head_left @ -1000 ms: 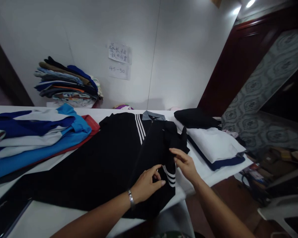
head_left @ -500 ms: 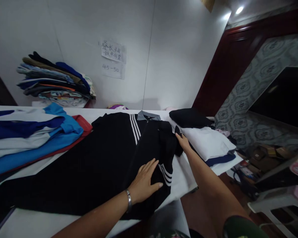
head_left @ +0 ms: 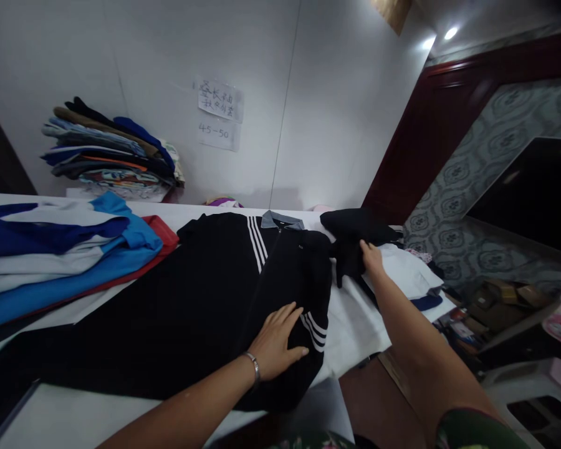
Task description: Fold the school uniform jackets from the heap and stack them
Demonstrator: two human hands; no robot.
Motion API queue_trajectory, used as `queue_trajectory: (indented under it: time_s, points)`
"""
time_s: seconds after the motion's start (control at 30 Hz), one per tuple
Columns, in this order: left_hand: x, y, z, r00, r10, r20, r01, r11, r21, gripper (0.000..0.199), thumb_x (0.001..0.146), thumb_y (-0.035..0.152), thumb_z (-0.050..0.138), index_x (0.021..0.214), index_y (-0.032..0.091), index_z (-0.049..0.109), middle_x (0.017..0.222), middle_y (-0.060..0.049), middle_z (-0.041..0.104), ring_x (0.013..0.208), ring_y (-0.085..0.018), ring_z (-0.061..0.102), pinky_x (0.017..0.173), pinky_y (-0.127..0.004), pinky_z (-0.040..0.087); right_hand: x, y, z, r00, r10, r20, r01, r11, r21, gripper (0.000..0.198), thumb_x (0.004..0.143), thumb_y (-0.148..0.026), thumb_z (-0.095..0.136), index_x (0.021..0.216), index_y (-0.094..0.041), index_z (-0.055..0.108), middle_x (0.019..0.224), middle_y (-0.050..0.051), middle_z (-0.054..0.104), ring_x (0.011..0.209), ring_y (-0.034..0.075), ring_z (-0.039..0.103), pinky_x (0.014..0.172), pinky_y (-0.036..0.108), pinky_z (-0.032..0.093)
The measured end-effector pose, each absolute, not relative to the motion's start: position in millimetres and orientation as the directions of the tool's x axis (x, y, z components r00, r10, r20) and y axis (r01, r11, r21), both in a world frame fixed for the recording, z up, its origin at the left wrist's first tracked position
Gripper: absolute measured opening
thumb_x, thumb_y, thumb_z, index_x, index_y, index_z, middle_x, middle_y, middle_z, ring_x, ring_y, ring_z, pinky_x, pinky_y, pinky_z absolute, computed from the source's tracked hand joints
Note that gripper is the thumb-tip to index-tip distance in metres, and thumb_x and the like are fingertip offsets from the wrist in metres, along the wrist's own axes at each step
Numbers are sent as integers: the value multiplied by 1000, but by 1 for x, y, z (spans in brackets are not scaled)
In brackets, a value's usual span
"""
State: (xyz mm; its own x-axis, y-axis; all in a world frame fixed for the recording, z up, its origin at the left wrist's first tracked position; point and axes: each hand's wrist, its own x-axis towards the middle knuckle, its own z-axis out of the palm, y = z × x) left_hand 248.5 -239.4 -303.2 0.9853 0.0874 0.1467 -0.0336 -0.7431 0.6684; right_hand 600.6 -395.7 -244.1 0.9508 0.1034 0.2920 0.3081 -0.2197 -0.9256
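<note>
A black zip jacket (head_left: 206, 280) with a grey collar and white triple stripes lies spread on a white table (head_left: 75, 405). On its front, close to the striped patch at the near side, my left hand (head_left: 278, 343) rests flat with fingers stretched and thumb out. My right hand (head_left: 371, 257) is closed on the end of the black sleeve (head_left: 348, 257), holding it out to the right of the jacket's body. The fingertips of that hand are partly hidden by the cloth.
Blue, white and red garments (head_left: 121, 243) lie heaped at the left. Behind them stands a stack of folded clothes (head_left: 112, 149). Folded white clothing (head_left: 409, 271) and a black folded garment (head_left: 355, 223) are at the right. A grey plastic stool (head_left: 533, 393) stands lower right.
My right hand has moved to the right, drawing the black sleeve outward from the jacket. My left hand stays flat on the jacket. The view has shifted slightly.
</note>
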Motion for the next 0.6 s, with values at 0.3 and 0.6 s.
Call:
queue_trajectory:
  time_s: [0.3, 0.6]
  points:
    - [249, -244, -298, 996, -22, 87, -73, -764, 642, 87, 67, 34, 68, 143, 27, 26, 141, -9, 44, 133, -28, 33, 113, -54, 7, 604, -428, -241, 995, -3, 96, 96, 104, -990, 28, 78, -41, 57, 94, -18, 62, 78, 3, 69, 76, 18, 65, 67, 30, 55]
    - [242, -255, -283, 987, 18, 159, -130, -491, 862, 59, 69, 15, 57, 126, 27, 48, 94, -1, 53, 81, -14, 52, 79, -29, 45, 608, -430, -239, 991, 57, 122, 110, 178, -978, 19, 75, -36, 63, 86, -20, 62, 71, 2, 68, 77, 20, 66, 73, 35, 56]
